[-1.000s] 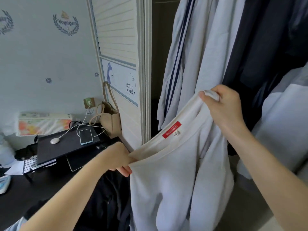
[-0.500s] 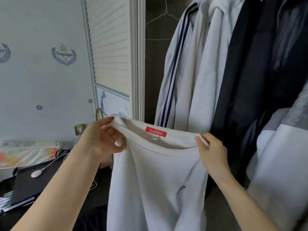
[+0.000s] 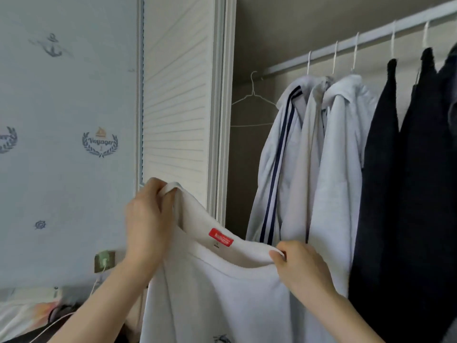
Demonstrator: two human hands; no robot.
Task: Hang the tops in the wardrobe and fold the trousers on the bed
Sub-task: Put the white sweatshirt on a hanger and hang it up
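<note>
Two hands hold a white top open by its neckline in front of an open wardrobe.

The left hand [image 3: 148,224] has its grip clenched on the collar of the white top [image 3: 217,293], raised higher; the right hand [image 3: 300,266] pinches the collar's other side, so the neck gapes, red label [image 3: 220,237] showing, likely for a hanger. Up and between the grips hangs an empty wire hanger [image 3: 253,105]; above the right grip, pale and dark garments [image 3: 329,157] fill the rail [image 3: 366,37].
</note>
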